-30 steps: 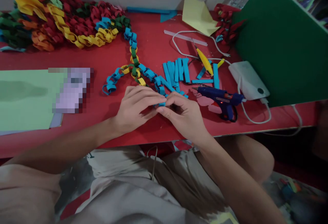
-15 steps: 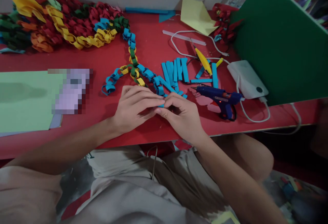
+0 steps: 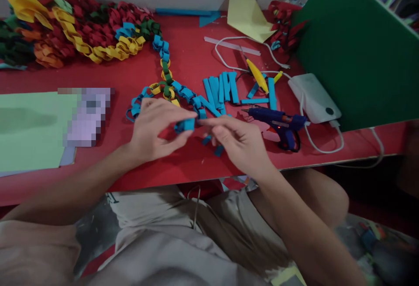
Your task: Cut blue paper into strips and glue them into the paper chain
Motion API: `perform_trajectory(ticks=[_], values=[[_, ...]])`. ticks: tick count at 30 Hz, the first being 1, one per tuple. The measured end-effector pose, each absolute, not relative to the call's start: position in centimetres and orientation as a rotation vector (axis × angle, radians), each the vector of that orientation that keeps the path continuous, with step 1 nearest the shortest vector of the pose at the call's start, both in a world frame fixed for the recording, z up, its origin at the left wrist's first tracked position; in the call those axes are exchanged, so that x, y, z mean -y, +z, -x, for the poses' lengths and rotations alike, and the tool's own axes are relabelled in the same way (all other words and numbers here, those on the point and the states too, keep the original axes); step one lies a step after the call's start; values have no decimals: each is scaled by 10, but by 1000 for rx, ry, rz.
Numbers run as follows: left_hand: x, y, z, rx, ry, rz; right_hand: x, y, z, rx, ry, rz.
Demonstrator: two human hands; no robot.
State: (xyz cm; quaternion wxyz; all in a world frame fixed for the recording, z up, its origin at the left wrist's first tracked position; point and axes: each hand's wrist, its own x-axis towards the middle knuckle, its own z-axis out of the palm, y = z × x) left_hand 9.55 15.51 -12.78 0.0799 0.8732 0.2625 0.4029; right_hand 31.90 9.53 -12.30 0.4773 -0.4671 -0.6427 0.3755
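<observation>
right hand [image 3: 240, 139] is pointing its index left, beside loop [image 3: 189, 124]; grip unclear | left hand [image 3: 149, 126], nearer, is pinching loop between thumb and fingers | loop is sitting toward surface's [image 3: 163, 168] near edge, long axis running roughly along it, opening unclear | chain [image 3: 186, 93] is stretching toward far edge

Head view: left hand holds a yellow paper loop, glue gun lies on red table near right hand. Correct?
Not the colour: the paper loop held in the left hand is blue, as the head view shows. The glue gun lies on the red table near the right hand.
</observation>
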Motion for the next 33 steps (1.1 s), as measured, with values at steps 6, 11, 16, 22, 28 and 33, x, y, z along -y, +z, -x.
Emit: perform_trajectory(ticks=[6, 11, 16, 22, 28, 33], values=[[-158, -128, -92, -425, 1057, -2725, -103, -129, -327, 1749, 323, 1364], [-157, -125, -92, -278, 896, -2625, -111, -148, -316, 2147, 117, 1464], [-158, -127, -91, -612, 1181, -2428, -111, -142, -314, 1968, 363, 1350], [-151, -134, -106, -827, 1128, -2672, -109, -130, -312, 1540, 915, 1157], [-150, -133, -110, -873, 1161, -2654, -108, -132, -306, 1361, 1166, 1119], [-150, -132, -111, -887, 1129, -2664, -107, -135, -304, 1331, 1176, 1131]])
